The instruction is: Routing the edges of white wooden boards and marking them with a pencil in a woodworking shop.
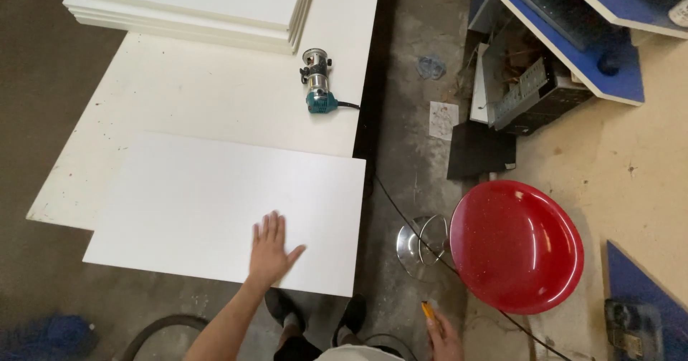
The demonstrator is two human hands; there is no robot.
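Left hand is flat with fingers spread on the white panel, close to its near edge; the panel's long axis runs left-right, its near edge hanging past the big white worktop over open floor. Right hand looks closed around a small yellow thing, hard to tell what, just beside the red stool.

Count: 1 loose white panel near, 1 stack of white panels far left, 1 teal trim router, 1 red stool right, 2 hands: left hand, right hand.
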